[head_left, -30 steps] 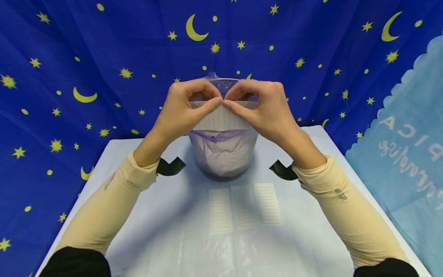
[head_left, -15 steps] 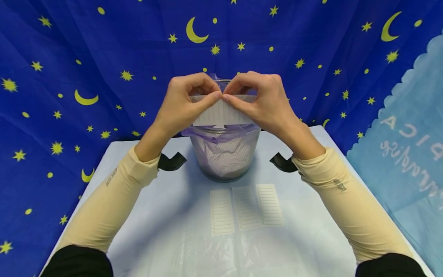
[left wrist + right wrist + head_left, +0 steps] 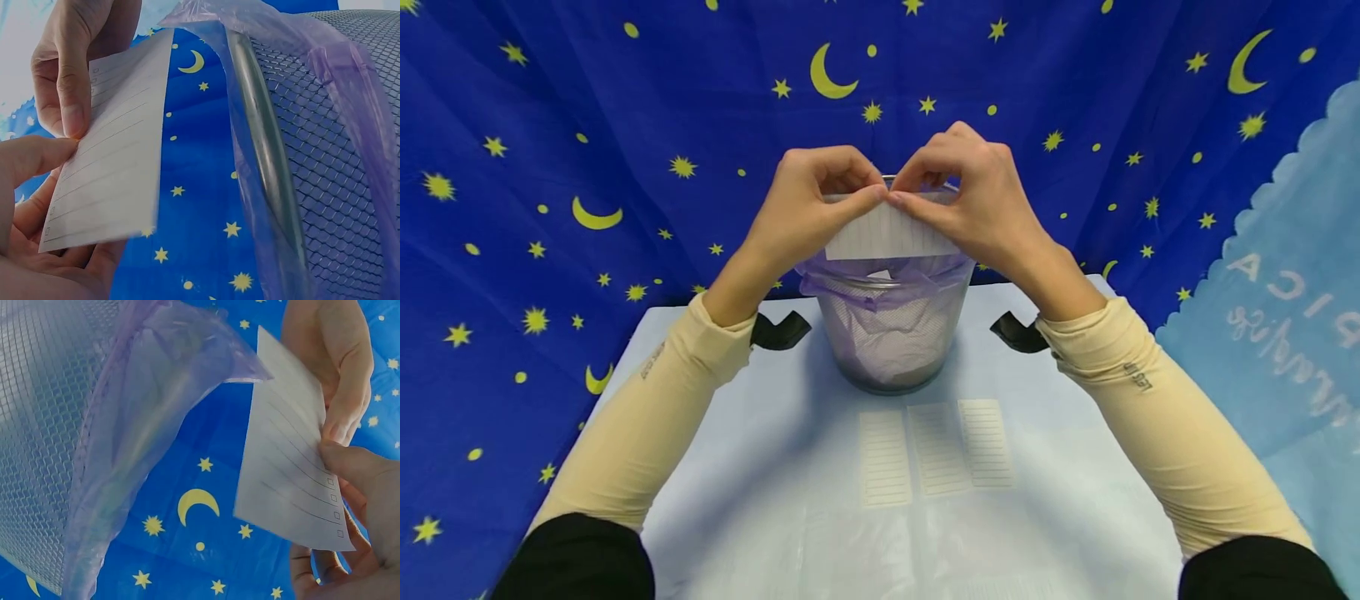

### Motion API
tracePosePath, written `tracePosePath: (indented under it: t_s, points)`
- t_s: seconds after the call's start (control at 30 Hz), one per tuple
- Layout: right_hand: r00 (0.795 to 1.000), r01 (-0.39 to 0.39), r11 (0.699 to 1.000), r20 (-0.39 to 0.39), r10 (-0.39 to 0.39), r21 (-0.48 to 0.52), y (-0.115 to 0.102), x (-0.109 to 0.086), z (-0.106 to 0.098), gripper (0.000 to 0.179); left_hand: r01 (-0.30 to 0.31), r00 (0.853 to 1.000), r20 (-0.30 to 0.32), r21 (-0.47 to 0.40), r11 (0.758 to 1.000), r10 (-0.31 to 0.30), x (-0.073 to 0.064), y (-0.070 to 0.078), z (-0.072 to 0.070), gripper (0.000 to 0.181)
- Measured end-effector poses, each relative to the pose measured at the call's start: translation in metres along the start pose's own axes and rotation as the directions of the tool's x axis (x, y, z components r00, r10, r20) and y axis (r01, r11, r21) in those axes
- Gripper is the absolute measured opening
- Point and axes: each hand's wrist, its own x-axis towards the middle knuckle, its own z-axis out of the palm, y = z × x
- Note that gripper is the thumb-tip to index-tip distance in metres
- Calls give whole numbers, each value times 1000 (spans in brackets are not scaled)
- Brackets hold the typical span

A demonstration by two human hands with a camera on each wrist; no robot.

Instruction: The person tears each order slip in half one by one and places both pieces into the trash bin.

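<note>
A lined paper slip with small checkboxes [image 3: 887, 233] hangs sideways between my two hands, above the front rim of a mesh wastebasket [image 3: 895, 333]. My left hand [image 3: 820, 196] pinches its top edge near the middle between thumb and index finger. My right hand [image 3: 962, 183] pinches the same edge right beside it, the thumb tips almost meeting. In the left wrist view the slip [image 3: 119, 150] is whole and slightly bowed. A thin purple bag [image 3: 917, 275] lines the basket and folds over its metal rim [image 3: 262, 137].
Three lined paper slips [image 3: 884, 458] lie side by side on the white table [image 3: 737, 467] in front of the basket. A blue star-and-moon cloth [image 3: 700, 100] hangs behind, with a light blue cloth [image 3: 1285, 333] at the right.
Both hands have risen with the pinched slip, baring more of the basket's rim and the purple bag. The slips on the table stay put.
</note>
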Motion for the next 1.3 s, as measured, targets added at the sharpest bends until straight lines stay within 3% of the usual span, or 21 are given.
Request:
tracePosePath:
  t_s: [0.3, 0.63, 0.87, 1.1, 1.3]
  points:
    - [1000, -12, 999, 11, 13, -41, 15, 2, -6, 17, 59, 998, 15, -22, 998, -59, 12, -5, 10, 9]
    - [998, -47, 999, 37, 48, -28, 27, 12, -1, 19, 172, 985, 25, 25, 985, -173, 21, -3, 6, 11]
    - [999, -33, 999, 15, 34, -17, 32, 13, 4, 20, 249, 968, 51, -59, 967, -246, 26, -7, 3, 11]
    - [998, -3, 1000, -55, 4, 12, 31, 10, 5, 18, 255, 967, 57, -124, 959, -249, 25, -9, 4, 10]
    - [998, -42, 999, -42, 43, 23, 30, 5, 6, 18, 268, 963, 78, -130, 955, -259, 24, -11, 5, 11]
